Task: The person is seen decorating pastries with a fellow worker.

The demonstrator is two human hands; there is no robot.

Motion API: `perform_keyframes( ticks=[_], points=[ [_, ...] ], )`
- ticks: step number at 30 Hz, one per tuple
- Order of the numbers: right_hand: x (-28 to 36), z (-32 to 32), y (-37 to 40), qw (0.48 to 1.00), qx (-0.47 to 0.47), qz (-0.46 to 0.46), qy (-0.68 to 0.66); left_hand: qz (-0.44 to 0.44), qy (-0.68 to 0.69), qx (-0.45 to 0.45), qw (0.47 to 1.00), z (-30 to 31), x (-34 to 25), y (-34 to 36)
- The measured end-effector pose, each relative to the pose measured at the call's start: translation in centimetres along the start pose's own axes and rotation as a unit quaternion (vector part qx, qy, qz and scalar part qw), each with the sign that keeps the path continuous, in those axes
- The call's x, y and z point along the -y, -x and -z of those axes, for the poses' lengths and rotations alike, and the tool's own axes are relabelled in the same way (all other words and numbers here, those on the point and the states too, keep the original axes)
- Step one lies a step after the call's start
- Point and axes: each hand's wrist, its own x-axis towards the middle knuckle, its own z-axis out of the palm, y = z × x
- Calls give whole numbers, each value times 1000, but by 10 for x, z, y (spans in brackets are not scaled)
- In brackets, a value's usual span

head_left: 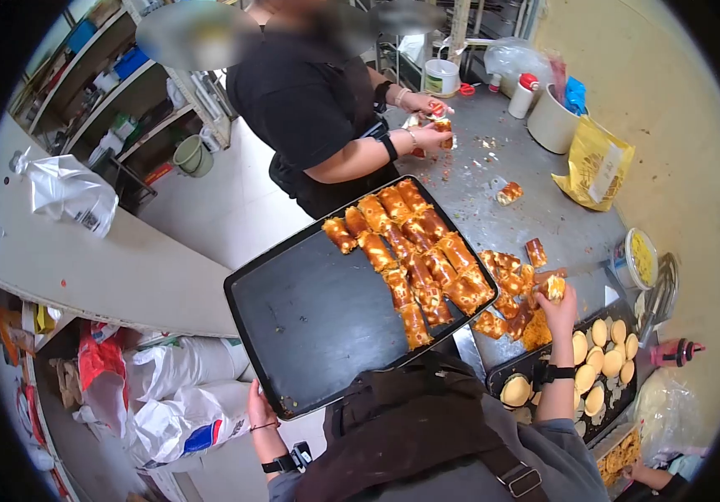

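My left hand (259, 407) grips the near corner of a large black baking tray (310, 318), which is held tilted over the steel table. Several golden-brown baked rolls (410, 251) lie in rows at the tray's far right end. My right hand (557, 303) is raised over a loose heap of the same rolls (506, 293) on the table, and its fingers are closed on one roll (553, 287).
Another person in a black shirt (310, 109) stands across the table and handles a roll (442, 127). A second dark tray (544, 368) with round pale buns (599, 356) is near right. A yellow bag (599, 163), a white tub (551, 124), a lidded container (640, 259) and a squeeze bottle (523, 94) are further off.
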Motion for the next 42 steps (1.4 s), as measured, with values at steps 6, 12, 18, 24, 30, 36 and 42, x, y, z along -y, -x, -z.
perform_keyframes(
  ticks=[6, 12, 18, 24, 30, 36, 42],
  points=[
    [166, -36, -3, 959, 125, 103, -234, -5, -8, 13, 1000, 19, 11, -20],
    [259, -143, 22, 917, 256, 206, -228, 3, 37, 3, 999, 15, 8, -16],
    [278, -216, 45, 943, 199, 264, -35, 9, 29, -13, 999, -15, -6, 13],
    [261, -207, 56, 917, 173, 345, 105, -35, 36, 7, 999, 9, 12, -12],
    [266, -202, 63, 898, 246, 330, 154, -26, 47, 7, 999, 5, 9, -8],
    [263, -232, 61, 875, 235, 373, 199, -5, 3, 12, 1000, -11, 1, 9],
    [273, -236, 51, 895, 269, 318, 158, -37, -23, 6, 999, -13, -5, 16]
  ],
)
